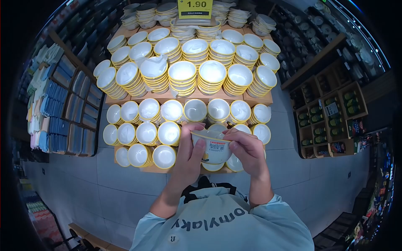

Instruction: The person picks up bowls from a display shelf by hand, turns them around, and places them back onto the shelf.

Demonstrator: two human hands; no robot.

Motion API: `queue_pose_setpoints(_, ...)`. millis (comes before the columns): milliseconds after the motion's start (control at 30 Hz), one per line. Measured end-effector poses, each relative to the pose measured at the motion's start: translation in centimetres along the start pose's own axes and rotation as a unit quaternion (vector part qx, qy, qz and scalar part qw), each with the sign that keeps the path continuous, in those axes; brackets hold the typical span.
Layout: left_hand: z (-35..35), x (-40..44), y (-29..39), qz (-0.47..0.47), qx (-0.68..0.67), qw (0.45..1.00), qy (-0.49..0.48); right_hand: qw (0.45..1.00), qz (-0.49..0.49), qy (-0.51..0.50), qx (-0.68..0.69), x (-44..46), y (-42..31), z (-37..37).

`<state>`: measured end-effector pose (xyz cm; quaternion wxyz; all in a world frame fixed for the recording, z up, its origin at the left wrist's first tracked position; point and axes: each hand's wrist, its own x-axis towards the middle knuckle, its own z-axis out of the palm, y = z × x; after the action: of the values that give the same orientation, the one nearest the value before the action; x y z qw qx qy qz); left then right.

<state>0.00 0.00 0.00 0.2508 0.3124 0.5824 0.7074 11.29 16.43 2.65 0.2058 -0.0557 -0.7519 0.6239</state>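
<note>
In front of my chest I hold a white bowl (212, 156) with a yellow rim, tilted so its outer side faces me. A barcode sticker (216, 146) with a red strip shows on that side, and a small yellow print is partly visible lower down. My left hand (190, 151) grips the bowl's left side, its thumb on the outside near the rim. On the other side, my right hand (247, 149) has its fingers bent and pressed at the rim. Just beyond the bowl stand stacks of similar yellow-rimmed bowls (168, 133).
A stepped wooden display (138, 99) carries many bowl stacks, some with white wrapping. A yellow price sign (195, 9) reads 1.90. Shelves of folded towels (54, 104) stand at left, and a wooden rack (331, 119) of dark packaged goods at right. Grey tiled floor (125, 188) surrounds the display.
</note>
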Motion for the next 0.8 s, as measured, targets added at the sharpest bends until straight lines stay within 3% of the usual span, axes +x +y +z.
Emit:
queue_pose_setpoints(167, 0.0, 0.0, -0.2, 0.008, 0.002, 1.000, -0.002, 0.998, -0.058, -0.020, -0.014, 0.0, 0.4, -0.1)
queue_pose_setpoints(500, 0.3, 0.2, -0.9, 0.015, -0.006, 1.000, -0.007, 0.999, -0.049, -0.005, 0.020, -0.1, 0.6, 0.0)
queue_pose_setpoints(700, 0.9, 0.1, -3.8, -0.007, -0.209, 0.978, 0.013, 0.973, -0.200, -0.005, -0.119, -0.1, 1.2, 0.3)
queue_pose_setpoints(800, 1.4, -1.6, -4.7, -0.081, -0.403, 0.912, -0.015, 0.893, -0.286, 0.006, -0.348, -1.2, 2.2, 1.6)
